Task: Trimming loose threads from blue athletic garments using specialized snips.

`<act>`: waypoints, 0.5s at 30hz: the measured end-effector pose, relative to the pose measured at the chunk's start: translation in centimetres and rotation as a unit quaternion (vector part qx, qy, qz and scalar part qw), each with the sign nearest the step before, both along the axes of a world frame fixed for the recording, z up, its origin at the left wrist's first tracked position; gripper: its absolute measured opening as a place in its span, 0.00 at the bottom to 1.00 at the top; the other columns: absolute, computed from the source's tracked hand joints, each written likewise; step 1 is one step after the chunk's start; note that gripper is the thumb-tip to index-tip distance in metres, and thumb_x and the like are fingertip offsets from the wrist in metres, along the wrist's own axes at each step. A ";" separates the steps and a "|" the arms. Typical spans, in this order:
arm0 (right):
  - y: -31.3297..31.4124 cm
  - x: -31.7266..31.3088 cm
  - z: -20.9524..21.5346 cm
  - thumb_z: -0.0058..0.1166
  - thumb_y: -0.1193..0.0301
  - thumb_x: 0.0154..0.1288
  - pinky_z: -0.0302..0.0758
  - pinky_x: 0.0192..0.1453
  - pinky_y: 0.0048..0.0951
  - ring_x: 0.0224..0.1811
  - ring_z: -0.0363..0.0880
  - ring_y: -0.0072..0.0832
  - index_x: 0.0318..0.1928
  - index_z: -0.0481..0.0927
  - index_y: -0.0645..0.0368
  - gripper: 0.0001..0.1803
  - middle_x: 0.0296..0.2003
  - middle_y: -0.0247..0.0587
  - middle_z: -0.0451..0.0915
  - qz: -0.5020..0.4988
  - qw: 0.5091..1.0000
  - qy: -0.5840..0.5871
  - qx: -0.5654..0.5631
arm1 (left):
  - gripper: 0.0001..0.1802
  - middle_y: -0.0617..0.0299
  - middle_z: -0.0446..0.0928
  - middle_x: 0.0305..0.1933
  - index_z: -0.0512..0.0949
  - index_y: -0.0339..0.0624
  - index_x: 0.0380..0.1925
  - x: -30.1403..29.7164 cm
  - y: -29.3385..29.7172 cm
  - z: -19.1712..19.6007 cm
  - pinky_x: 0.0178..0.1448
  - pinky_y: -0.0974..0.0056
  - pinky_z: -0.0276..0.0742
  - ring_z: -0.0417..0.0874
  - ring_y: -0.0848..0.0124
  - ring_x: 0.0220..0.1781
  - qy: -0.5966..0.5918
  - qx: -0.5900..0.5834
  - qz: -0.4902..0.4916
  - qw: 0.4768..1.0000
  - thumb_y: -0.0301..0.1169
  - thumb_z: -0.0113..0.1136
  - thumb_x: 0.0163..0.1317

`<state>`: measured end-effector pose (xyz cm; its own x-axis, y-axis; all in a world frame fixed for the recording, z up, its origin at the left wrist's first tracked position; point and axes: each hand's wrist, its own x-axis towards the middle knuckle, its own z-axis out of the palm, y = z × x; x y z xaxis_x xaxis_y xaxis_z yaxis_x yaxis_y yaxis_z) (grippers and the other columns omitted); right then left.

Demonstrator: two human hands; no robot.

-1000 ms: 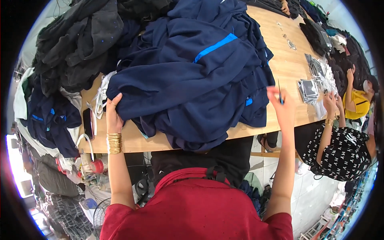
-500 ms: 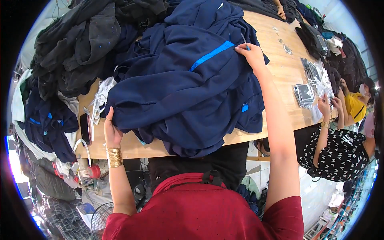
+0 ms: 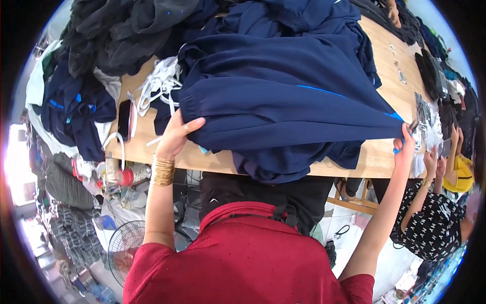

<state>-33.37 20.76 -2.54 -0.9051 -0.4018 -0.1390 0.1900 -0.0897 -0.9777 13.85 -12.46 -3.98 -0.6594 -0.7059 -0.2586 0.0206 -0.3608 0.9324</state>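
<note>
A navy garment (image 3: 283, 114) with a bright blue strip is stretched sideways over the near part of the table. My left hand (image 3: 174, 137) is closed on its gathered left edge, with the thumb on top. Far to the right, my right hand (image 3: 404, 147) pinches the garment's narrow end, where the blue strip runs out. That same hand also holds a small tool with a dark tip and a blue part (image 3: 396, 150); its kind is mostly hidden by my fingers. More navy cloth (image 3: 283, 17) lies heaped beyond the stretched piece, and some hangs below it at the table edge.
Dark clothes (image 3: 121, 40) are piled at the far left. Beside my left hand lie white straps (image 3: 162, 83) and a phone (image 3: 124, 120). A fan (image 3: 126, 251) stands below left. At right, a person in a black patterned top (image 3: 430, 220) works near plastic packets (image 3: 428, 121).
My right hand has moved right and nearer me, drawing the garment's end out taut. My left hand has shifted right and now grips the gathered edge. The view has turned slightly.
</note>
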 end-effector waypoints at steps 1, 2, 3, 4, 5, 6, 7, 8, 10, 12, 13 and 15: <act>0.5 0.4 -0.2 0.53 0.71 0.63 0.51 0.14 0.17 0.09 0.55 0.14 0.36 0.75 0.55 0.03 0.17 0.26 0.67 -0.011 1.000 -0.003 0.003 | 0.37 0.55 0.68 0.57 0.60 0.31 0.59 -0.3 0.1 -0.1 0.63 0.65 0.62 0.70 0.69 0.58 0.001 -0.014 -0.007 1.000 0.25 0.66 0.50; 0.8 0.6 -0.5 0.53 0.71 0.63 0.51 0.14 0.17 0.10 0.55 0.14 0.36 0.75 0.54 0.03 0.17 0.26 0.67 -0.022 1.000 -0.006 0.006 | 0.38 0.55 0.68 0.57 0.60 0.31 0.59 -0.3 0.1 -0.2 0.63 0.66 0.63 0.70 0.69 0.57 0.002 -0.028 -0.014 0.999 0.25 0.67 0.49; 1.2 0.7 -0.7 0.53 0.71 0.63 0.51 0.14 0.17 0.10 0.55 0.14 0.36 0.75 0.54 0.03 0.17 0.26 0.67 -0.020 1.000 -0.007 0.007 | 0.38 0.55 0.68 0.57 0.60 0.31 0.59 -0.2 0.1 -0.3 0.63 0.66 0.63 0.70 0.69 0.57 0.001 -0.027 -0.013 1.000 0.25 0.67 0.49; 1.5 0.9 -0.9 0.53 0.71 0.63 0.50 0.14 0.17 0.10 0.55 0.14 0.36 0.75 0.54 0.03 0.17 0.26 0.67 -0.026 1.000 -0.009 0.003 | 0.39 0.55 0.69 0.57 0.60 0.30 0.59 0.0 0.1 -0.3 0.63 0.66 0.63 0.70 0.68 0.57 -0.009 -0.038 -0.029 0.999 0.25 0.68 0.48; 1.8 0.9 -1.1 0.54 0.70 0.62 0.50 0.14 0.17 0.10 0.54 0.14 0.35 0.75 0.54 0.03 0.17 0.25 0.67 -0.032 0.999 -0.011 -0.002 | 0.40 0.55 0.69 0.57 0.60 0.30 0.59 0.2 0.1 -0.3 0.63 0.66 0.63 0.71 0.68 0.57 -0.019 -0.050 -0.044 0.998 0.25 0.68 0.47; 2.2 1.0 -1.2 0.54 0.70 0.62 0.50 0.14 0.17 0.10 0.54 0.14 0.35 0.75 0.54 0.03 0.17 0.25 0.67 -0.030 0.999 -0.012 -0.001 | 0.40 0.55 0.69 0.57 0.60 0.30 0.59 0.4 0.3 0.0 0.63 0.66 0.63 0.71 0.68 0.57 -0.020 -0.049 -0.043 0.998 0.25 0.68 0.47; 2.4 1.1 -1.3 0.54 0.70 0.62 0.50 0.14 0.17 0.10 0.54 0.13 0.35 0.75 0.54 0.03 0.17 0.25 0.67 -0.040 0.999 -0.001 0.018 | 0.40 0.55 0.69 0.57 0.60 0.30 0.59 0.5 0.4 0.4 0.62 0.67 0.64 0.71 0.69 0.56 -0.020 -0.057 -0.055 0.997 0.26 0.69 0.46; 2.7 1.1 -1.4 0.55 0.70 0.62 0.50 0.14 0.17 0.10 0.54 0.13 0.35 0.75 0.53 0.03 0.17 0.24 0.67 -0.049 0.998 0.010 0.038 | 0.40 0.56 0.69 0.57 0.60 0.30 0.59 0.7 0.6 0.6 0.62 0.67 0.65 0.71 0.69 0.56 -0.019 -0.066 -0.067 0.995 0.26 0.69 0.46; 3.8 0.7 -1.8 0.56 0.69 0.61 0.49 0.14 0.17 0.10 0.53 0.12 0.36 0.76 0.52 0.04 0.17 0.22 0.66 -0.059 0.995 0.041 0.067 | 0.40 0.57 0.69 0.56 0.60 0.30 0.59 0.7 0.8 0.4 0.61 0.68 0.65 0.70 0.72 0.55 -0.040 -0.077 -0.075 0.993 0.27 0.69 0.46; 4.8 0.3 -2.2 0.57 0.69 0.60 0.49 0.14 0.17 0.10 0.54 0.11 0.37 0.77 0.53 0.06 0.17 0.22 0.65 -0.073 0.992 0.051 0.091 | 0.39 0.59 0.71 0.53 0.61 0.31 0.58 0.6 1.0 0.6 0.59 0.69 0.67 0.71 0.75 0.53 -0.045 -0.064 -0.115 0.990 0.28 0.70 0.47; 5.1 0.2 -2.4 0.56 0.69 0.61 0.49 0.13 0.17 0.10 0.54 0.11 0.38 0.76 0.54 0.06 0.17 0.22 0.65 -0.064 0.992 0.056 0.098 | 0.38 0.59 0.71 0.53 0.61 0.31 0.58 0.7 1.1 0.6 0.59 0.69 0.67 0.71 0.75 0.53 -0.046 -0.071 -0.117 0.990 0.28 0.69 0.48; 5.3 0.2 -3.1 0.56 0.69 0.61 0.49 0.13 0.16 0.10 0.54 0.11 0.38 0.76 0.54 0.06 0.17 0.22 0.65 -0.054 0.989 0.069 0.118 | 0.38 0.60 0.71 0.53 0.62 0.31 0.58 0.9 1.2 0.7 0.58 0.69 0.67 0.71 0.75 0.52 -0.046 -0.076 -0.115 0.989 0.28 0.69 0.48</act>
<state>-33.15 26.09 -5.61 -0.9578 -0.2731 -0.0899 0.0556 0.1310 -0.9898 14.73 -11.21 -3.32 -0.7852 -0.5760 -0.2272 -0.1335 -0.2007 0.9705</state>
